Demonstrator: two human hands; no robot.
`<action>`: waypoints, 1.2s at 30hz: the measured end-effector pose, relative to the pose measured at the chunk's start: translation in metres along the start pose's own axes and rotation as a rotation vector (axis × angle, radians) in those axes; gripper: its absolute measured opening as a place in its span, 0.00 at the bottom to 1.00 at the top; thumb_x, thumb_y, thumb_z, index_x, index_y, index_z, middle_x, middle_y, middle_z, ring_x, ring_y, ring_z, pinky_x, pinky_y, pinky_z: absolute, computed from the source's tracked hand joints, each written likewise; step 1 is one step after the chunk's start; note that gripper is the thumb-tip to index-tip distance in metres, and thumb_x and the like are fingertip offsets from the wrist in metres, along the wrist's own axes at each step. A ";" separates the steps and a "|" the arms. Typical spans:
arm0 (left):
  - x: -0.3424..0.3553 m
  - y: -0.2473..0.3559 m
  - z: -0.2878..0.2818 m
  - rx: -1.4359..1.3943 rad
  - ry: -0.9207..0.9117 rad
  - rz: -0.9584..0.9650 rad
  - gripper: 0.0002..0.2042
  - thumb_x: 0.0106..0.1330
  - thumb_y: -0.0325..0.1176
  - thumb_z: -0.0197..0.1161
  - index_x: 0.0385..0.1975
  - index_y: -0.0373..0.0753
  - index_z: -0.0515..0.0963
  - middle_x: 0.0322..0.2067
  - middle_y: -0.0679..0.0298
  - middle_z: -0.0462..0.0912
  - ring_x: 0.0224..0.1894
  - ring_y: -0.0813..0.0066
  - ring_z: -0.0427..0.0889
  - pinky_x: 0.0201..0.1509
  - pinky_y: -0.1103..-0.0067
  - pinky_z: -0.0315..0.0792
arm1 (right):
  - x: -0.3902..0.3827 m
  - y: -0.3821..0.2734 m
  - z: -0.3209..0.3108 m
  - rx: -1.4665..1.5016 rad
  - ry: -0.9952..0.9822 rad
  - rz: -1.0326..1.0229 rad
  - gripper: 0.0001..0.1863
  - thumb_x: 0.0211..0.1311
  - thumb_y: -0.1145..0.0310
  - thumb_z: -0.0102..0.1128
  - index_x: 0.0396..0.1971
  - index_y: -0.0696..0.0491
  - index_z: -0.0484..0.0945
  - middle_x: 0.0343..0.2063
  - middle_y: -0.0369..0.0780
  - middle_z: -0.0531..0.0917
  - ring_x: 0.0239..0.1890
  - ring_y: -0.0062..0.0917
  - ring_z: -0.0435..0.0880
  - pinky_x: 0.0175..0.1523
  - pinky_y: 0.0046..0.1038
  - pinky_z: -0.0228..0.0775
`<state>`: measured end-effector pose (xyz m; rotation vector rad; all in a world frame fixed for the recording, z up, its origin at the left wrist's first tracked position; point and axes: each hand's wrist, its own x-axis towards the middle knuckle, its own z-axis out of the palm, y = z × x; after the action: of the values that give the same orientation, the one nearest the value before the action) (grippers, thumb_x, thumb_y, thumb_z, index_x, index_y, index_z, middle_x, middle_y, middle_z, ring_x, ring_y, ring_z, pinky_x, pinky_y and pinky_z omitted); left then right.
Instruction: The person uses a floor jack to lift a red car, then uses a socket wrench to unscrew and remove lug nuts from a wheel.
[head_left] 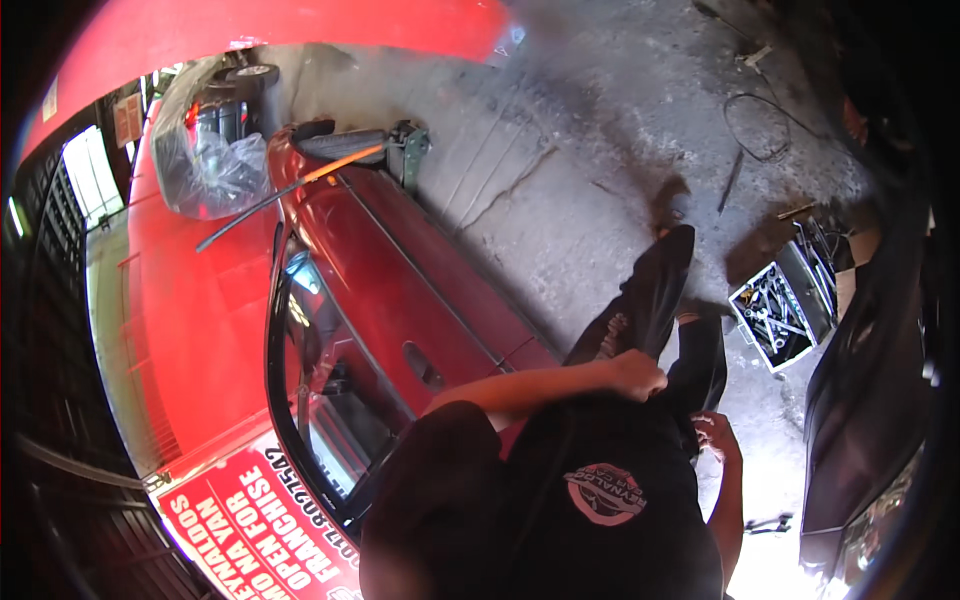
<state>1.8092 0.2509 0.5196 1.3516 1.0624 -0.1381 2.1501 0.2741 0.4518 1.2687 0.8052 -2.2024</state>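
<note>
My left hand (638,376) is closed in front of my waist, over the dark trousers, gripping something I cannot make out; a small patterned item (612,332) shows just beyond it. My right hand (716,436) is at the side of my black shirt (540,470), fingers curled against the dark clothing, their contents unclear. My legs stretch beyond my hands, one dark trouser leg (660,270) reaching forward over the concrete. Left of me stands a dark red car (400,280), its door close beside my left arm.
An orange-and-black rod (340,162) lies across the car's front, near a green metal object (408,150). A plastic-covered bundle (210,165) rests behind on red panels (190,330). At right are an open toolbox (775,315), dark draped material (860,370) and a coiled cable (760,125) on the concrete floor.
</note>
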 end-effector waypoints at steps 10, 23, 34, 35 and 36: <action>0.082 -0.062 0.007 -0.234 -0.194 0.052 0.08 0.61 0.39 0.65 0.35 0.44 0.81 0.34 0.59 0.86 0.41 0.54 0.86 0.43 0.61 0.76 | 0.060 0.002 -0.002 0.108 0.023 0.052 0.19 0.61 0.65 0.62 0.49 0.61 0.81 0.19 0.38 0.79 0.16 0.22 0.80 0.20 0.24 0.72; 0.244 -0.153 -0.016 -0.170 0.049 -0.184 0.07 0.61 0.24 0.55 0.34 0.38 0.81 0.36 0.51 0.85 0.41 0.48 0.84 0.47 0.60 0.77 | 0.236 -0.048 -0.138 0.467 0.380 -0.010 0.11 0.68 0.71 0.59 0.45 0.61 0.81 0.23 0.42 0.83 0.22 0.26 0.83 0.22 0.28 0.74; 0.418 -0.195 0.041 -0.545 0.206 -0.116 0.06 0.64 0.22 0.55 0.34 0.35 0.79 0.34 0.51 0.84 0.39 0.53 0.84 0.45 0.64 0.76 | 0.425 0.000 -0.471 1.160 0.954 -0.363 0.22 0.69 0.66 0.56 0.56 0.63 0.64 0.28 0.60 0.82 0.23 0.51 0.84 0.29 0.48 0.80; 0.421 -0.194 0.043 -0.630 0.195 -0.089 0.05 0.67 0.24 0.55 0.37 0.34 0.79 0.34 0.52 0.84 0.38 0.59 0.84 0.44 0.68 0.76 | 0.442 -0.005 -0.485 1.304 1.039 -0.271 0.23 0.71 0.63 0.55 0.59 0.59 0.63 0.30 0.61 0.82 0.25 0.52 0.84 0.30 0.48 0.80; 0.420 -0.197 0.042 -0.763 0.184 -0.109 0.05 0.69 0.25 0.55 0.38 0.33 0.78 0.34 0.55 0.83 0.38 0.64 0.83 0.43 0.71 0.76 | 0.460 -0.020 -0.487 1.274 1.040 -0.242 0.24 0.72 0.61 0.54 0.60 0.57 0.63 0.32 0.60 0.81 0.27 0.52 0.85 0.29 0.49 0.80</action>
<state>1.9400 0.3609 0.0861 0.6231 1.1776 0.2953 2.2192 0.5744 -0.1429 3.1551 -0.3946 -2.0871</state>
